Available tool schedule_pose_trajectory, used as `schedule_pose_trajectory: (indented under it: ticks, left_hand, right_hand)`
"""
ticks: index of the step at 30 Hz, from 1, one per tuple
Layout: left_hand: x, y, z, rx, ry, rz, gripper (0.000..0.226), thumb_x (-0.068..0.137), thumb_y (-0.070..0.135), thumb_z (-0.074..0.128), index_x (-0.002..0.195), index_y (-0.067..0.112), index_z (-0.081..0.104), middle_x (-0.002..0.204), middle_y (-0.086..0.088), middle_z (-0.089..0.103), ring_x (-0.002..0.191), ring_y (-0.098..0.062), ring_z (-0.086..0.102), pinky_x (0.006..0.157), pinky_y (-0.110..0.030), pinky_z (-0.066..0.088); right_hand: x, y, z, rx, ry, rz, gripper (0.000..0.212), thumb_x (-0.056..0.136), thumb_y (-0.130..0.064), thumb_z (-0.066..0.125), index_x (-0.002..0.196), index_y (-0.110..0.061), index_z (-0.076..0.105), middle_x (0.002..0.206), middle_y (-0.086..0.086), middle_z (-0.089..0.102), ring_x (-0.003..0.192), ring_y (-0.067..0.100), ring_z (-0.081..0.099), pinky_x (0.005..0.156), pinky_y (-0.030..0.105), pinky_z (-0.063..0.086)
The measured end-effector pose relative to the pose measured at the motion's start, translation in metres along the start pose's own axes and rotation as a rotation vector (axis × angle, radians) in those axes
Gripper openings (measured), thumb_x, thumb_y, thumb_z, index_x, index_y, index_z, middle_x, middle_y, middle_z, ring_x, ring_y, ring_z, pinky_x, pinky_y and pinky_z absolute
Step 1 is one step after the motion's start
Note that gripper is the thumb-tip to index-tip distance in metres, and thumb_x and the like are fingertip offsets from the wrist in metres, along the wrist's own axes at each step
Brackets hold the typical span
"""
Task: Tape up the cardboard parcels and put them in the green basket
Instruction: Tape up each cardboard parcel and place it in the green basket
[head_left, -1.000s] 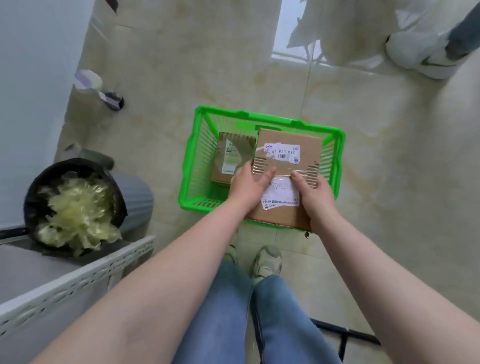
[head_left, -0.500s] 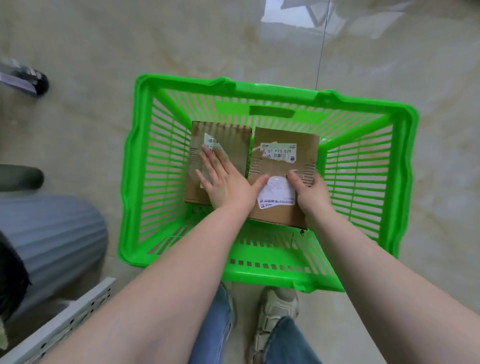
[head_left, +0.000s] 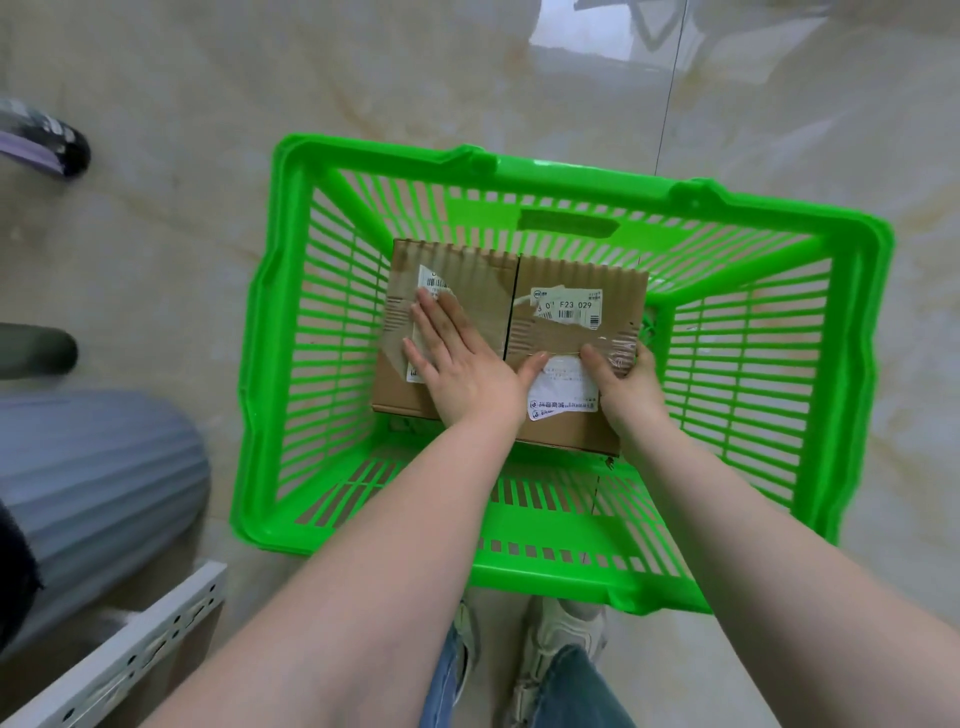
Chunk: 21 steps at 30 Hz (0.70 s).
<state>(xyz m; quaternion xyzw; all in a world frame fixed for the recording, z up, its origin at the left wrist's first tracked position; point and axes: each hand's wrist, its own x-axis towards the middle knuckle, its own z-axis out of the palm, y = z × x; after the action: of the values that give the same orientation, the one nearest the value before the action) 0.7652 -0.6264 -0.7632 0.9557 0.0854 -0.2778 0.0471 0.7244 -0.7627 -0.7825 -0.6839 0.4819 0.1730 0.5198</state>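
Observation:
Two taped cardboard parcels lie side by side inside the green basket (head_left: 852, 322) on the floor. On the left parcel (head_left: 467, 275) my left hand (head_left: 457, 364) lies flat with straight fingers, its thumb reaching over the seam onto the other box. The right parcel (head_left: 576, 291) bears white labels printed with a barcode. My right hand (head_left: 626, 384) holds that parcel at its right edge, thumb on top, with the fingers curled over the side and hidden.
A grey ribbed bin (head_left: 98, 488) stands to the left of the basket. A white perforated metal rail (head_left: 130, 654) crosses the lower left. My shoes (head_left: 566, 634) and jeans are just below the basket. A dark object (head_left: 47, 145) lies at the far left on the tiled floor.
The right parcel went down into the basket beside the left one. My left hand shifted from the right parcel onto the left one. The camera came closer to the basket.

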Motion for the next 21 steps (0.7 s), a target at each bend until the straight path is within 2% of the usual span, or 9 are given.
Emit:
schedule_pose_trajectory:
  ticks: [2, 5, 8, 10, 11, 12, 14, 18, 21]
  left_hand:
    - [-0.004, 0.002, -0.008, -0.003, -0.004, -0.009, 0.119, 0.083, 0.079, 0.036, 0.149, -0.002, -0.02, 0.158, -0.022, -0.025, 0.148, -0.033, -0.021, 0.12, -0.051, -0.007]
    - [-0.018, 0.005, -0.025, -0.027, -0.005, 0.012, 0.112, 0.087, 0.075, 0.036, 0.151, -0.001, -0.017, 0.159, -0.022, -0.022, 0.149, -0.033, -0.018, 0.119, -0.051, -0.007]
    - [-0.039, 0.001, -0.054, -0.152, -0.06, 0.009, 0.101, 0.091, 0.067, 0.042, 0.154, 0.004, -0.006, 0.163, -0.018, -0.005, 0.151, -0.03, -0.005, 0.12, -0.047, -0.001]
    - [-0.057, -0.007, -0.08, -0.356, -0.107, -0.045, 0.083, 0.094, 0.059, 0.048, 0.153, 0.007, 0.021, 0.159, -0.014, 0.026, 0.146, -0.029, 0.024, 0.115, -0.041, 0.024]
    - [-0.068, -0.014, -0.094, -0.493, -0.126, -0.08, 0.069, 0.095, 0.053, 0.052, 0.146, 0.009, 0.037, 0.149, -0.011, 0.043, 0.136, -0.028, 0.04, 0.103, -0.036, 0.036]
    - [-0.081, -0.022, -0.11, -0.638, -0.137, -0.119, 0.056, 0.095, 0.048, 0.055, 0.135, 0.009, 0.05, 0.136, -0.008, 0.056, 0.124, -0.026, 0.052, 0.09, -0.03, 0.04]
    - [-0.114, -0.041, -0.145, -0.889, -0.117, -0.202, 0.036, 0.095, 0.037, 0.061, 0.116, 0.009, 0.063, 0.116, -0.006, 0.067, 0.103, -0.021, 0.06, 0.078, -0.024, 0.039]
    - [-0.199, -0.092, -0.217, -1.305, -0.062, -0.388, 0.016, 0.097, 0.024, 0.059, 0.09, 0.01, 0.064, 0.094, -0.009, 0.069, 0.088, -0.021, 0.062, 0.075, -0.03, 0.046]
    - [-0.284, -0.14, -0.278, -1.573, 0.027, -0.497, 0.017, 0.099, 0.021, 0.056, 0.082, 0.018, 0.058, 0.083, 0.001, 0.064, 0.077, -0.01, 0.058, 0.066, -0.021, 0.043]
  right_hand:
    - [-0.003, -0.007, -0.002, -0.12, 0.032, 0.027, 0.085, 0.084, -0.043, 0.071, 0.147, -0.006, 0.028, 0.142, 0.012, 0.05, 0.129, 0.029, 0.049, 0.109, 0.045, 0.038]
    - [-0.019, -0.021, -0.007, -0.344, 0.134, 0.01, 0.096, 0.082, -0.049, 0.07, 0.15, 0.0, 0.022, 0.151, 0.02, 0.036, 0.14, 0.033, 0.033, 0.115, 0.042, 0.027]
    - [-0.053, -0.045, -0.016, -0.315, 0.151, -0.017, 0.072, 0.084, -0.045, 0.071, 0.138, -0.004, 0.045, 0.136, 0.016, 0.054, 0.126, 0.03, 0.05, 0.104, 0.039, 0.039]
    - [-0.087, -0.064, -0.025, -0.118, 0.018, -0.019, 0.037, 0.087, -0.036, 0.069, 0.113, -0.01, 0.064, 0.111, 0.008, 0.068, 0.101, 0.022, 0.063, 0.094, 0.038, 0.049]
    - [-0.106, -0.075, -0.031, -0.028, -0.056, -0.015, 0.022, 0.089, -0.032, 0.068, 0.1, -0.013, 0.067, 0.1, 0.006, 0.07, 0.088, 0.018, 0.064, 0.088, 0.036, 0.053]
    - [-0.128, -0.086, -0.037, 0.039, -0.124, -0.014, 0.014, 0.091, -0.028, 0.067, 0.092, -0.015, 0.067, 0.091, 0.005, 0.07, 0.079, 0.014, 0.064, 0.081, 0.031, 0.055]
    - [-0.174, -0.108, -0.048, 0.105, -0.232, -0.018, 0.011, 0.092, -0.024, 0.066, 0.089, -0.014, 0.066, 0.083, 0.003, 0.068, 0.07, 0.009, 0.061, 0.069, 0.02, 0.053]
    - [-0.281, -0.15, -0.065, 0.101, -0.418, -0.05, 0.009, 0.091, -0.02, 0.067, 0.086, -0.013, 0.065, 0.078, 0.003, 0.065, 0.064, 0.008, 0.057, 0.064, 0.018, 0.049]
    - [-0.376, -0.176, -0.073, 0.06, -0.613, -0.112, 0.006, 0.092, -0.016, 0.066, 0.087, -0.012, 0.065, 0.076, 0.002, 0.064, 0.064, 0.008, 0.055, 0.063, 0.018, 0.047]
